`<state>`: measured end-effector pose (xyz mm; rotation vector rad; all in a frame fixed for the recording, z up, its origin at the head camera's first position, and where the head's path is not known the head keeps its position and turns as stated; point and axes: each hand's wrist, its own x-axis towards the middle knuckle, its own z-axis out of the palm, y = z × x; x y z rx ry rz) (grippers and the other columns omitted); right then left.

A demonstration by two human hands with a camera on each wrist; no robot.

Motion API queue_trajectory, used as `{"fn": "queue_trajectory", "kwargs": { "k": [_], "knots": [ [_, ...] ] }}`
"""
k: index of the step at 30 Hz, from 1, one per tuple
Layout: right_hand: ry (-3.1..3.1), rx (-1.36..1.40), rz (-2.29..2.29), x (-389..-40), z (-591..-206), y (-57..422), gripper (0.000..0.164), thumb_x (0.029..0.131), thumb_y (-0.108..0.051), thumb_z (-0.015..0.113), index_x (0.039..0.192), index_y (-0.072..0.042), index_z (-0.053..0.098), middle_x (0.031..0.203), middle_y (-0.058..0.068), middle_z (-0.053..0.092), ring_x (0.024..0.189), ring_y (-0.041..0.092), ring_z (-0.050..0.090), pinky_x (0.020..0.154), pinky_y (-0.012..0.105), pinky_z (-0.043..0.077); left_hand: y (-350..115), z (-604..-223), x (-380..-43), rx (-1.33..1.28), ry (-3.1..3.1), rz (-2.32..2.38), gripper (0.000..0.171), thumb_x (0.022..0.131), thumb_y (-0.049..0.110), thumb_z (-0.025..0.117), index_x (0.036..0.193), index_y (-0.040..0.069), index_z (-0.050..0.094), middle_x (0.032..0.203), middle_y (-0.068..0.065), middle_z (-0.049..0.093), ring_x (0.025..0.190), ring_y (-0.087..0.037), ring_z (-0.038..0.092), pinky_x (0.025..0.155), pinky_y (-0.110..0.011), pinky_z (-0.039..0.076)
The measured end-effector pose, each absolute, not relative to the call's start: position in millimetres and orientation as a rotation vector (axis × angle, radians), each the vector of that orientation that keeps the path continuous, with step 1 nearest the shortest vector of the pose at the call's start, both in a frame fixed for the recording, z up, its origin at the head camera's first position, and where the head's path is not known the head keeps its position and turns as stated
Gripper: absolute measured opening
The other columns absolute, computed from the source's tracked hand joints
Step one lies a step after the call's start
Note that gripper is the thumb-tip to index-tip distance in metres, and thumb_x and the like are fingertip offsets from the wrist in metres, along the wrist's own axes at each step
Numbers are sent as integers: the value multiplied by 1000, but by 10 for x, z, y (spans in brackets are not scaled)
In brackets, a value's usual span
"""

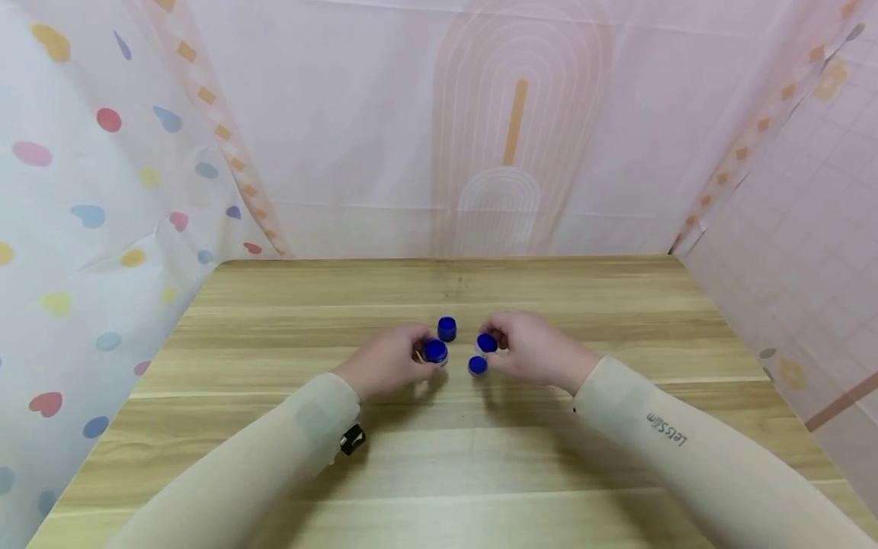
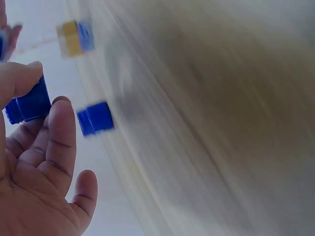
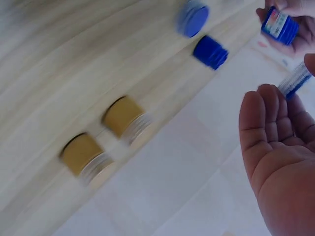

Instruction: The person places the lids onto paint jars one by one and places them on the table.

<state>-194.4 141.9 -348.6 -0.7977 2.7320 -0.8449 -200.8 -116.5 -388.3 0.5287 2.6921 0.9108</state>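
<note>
My left hand pinches a small blue jar between thumb and fingers; in the left wrist view this blue jar has a ridged end. Just right of it, my right hand holds another small jar with a blue top; its label partly shows in the right wrist view. Near the right thumb sits a smaller blue-topped jar. Behind the left hand's jar stands a dark blue jar, whose ridged neck shows beside a blue-lidded jar in the right wrist view.
Two yellow jars with clear ends, a nearer jar and a farther jar, appear in the right wrist view, blurred. The wooden table ends at a patterned cloth behind and at both sides. A black clip hangs by the left sleeve.
</note>
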Motion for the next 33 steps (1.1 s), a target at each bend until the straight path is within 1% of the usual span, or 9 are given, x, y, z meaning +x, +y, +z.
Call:
{"fn": "queue_trajectory", "kwargs": {
  "k": [3, 8, 14, 16, 19, 23, 29, 30, 33],
  "knots": [
    [2717, -870, -868, -1888, -3459, 1343, 24, 93, -16, 78, 115, -8, 71, 100, 0, 70, 96, 21, 68, 89, 37, 57, -1066, -3882, -1957, 610, 2698, 917, 25, 91, 24, 82, 110, 15, 70, 91, 6, 70, 82, -11, 65, 77, -31, 55],
    [2740, -958, -838, -1831, -3454, 1280, 25, 92, -14, 76, 116, -9, 72, 105, 0, 70, 98, 18, 68, 86, 30, 57, -945, -3867, -1895, 670, 2683, 956, 27, 89, 22, 82, 112, 15, 70, 91, 6, 69, 81, -10, 64, 77, -30, 56],
    [2718, -980, -845, -1811, -3447, 1252, 28, 93, -12, 75, 121, -8, 73, 113, 3, 71, 102, 16, 68, 90, 30, 58, -878, -3839, -1845, 659, 2663, 987, 23, 90, 24, 83, 105, 17, 68, 92, 5, 68, 82, -11, 64, 77, -32, 55],
    [2703, -974, -844, -1806, -3453, 1251, 30, 94, -11, 74, 123, -7, 72, 115, 4, 70, 103, 15, 68, 91, 31, 59, -866, -3839, -1834, 653, 2650, 994, 23, 90, 24, 83, 107, 17, 68, 91, 6, 68, 81, -11, 65, 76, -31, 55],
    [2692, -975, -843, -1801, -3467, 1259, 31, 93, -10, 74, 124, -7, 72, 117, 5, 70, 103, 15, 68, 92, 32, 60, -856, -3848, -1824, 650, 2635, 1008, 28, 90, 24, 82, 113, 16, 69, 91, 6, 68, 80, -11, 65, 75, -31, 55],
    [2688, -998, -838, -1794, -3481, 1272, 32, 93, -9, 74, 124, -6, 71, 116, 5, 70, 102, 14, 68, 90, 30, 60, -854, -3867, -1818, 660, 2627, 1021, 35, 91, 22, 81, 123, 13, 69, 91, 5, 68, 79, -11, 65, 74, -31, 55],
    [2685, -1013, -844, -1787, -3494, 1277, 32, 92, -8, 74, 123, -5, 72, 114, 4, 69, 99, 13, 68, 89, 33, 61, -845, -3865, -1807, 680, 2626, 1034, 45, 91, 20, 81, 132, 12, 67, 90, 5, 68, 78, -10, 65, 72, -29, 55],
    [2684, -1010, -844, -1785, -3496, 1278, 32, 92, -8, 74, 123, -5, 72, 114, 5, 69, 99, 13, 68, 89, 34, 61, -843, -3863, -1805, 683, 2627, 1036, 46, 91, 20, 81, 133, 11, 67, 90, 5, 68, 77, -10, 65, 72, -29, 55],
    [2685, -997, -829, -1779, -3497, 1280, 32, 92, -9, 74, 124, -5, 71, 115, 5, 69, 99, 12, 67, 88, 31, 61, -838, -3863, -1797, 686, 2631, 1042, 37, 90, 20, 81, 124, 12, 69, 88, 5, 68, 76, -10, 64, 70, -28, 55]
  ]
}}
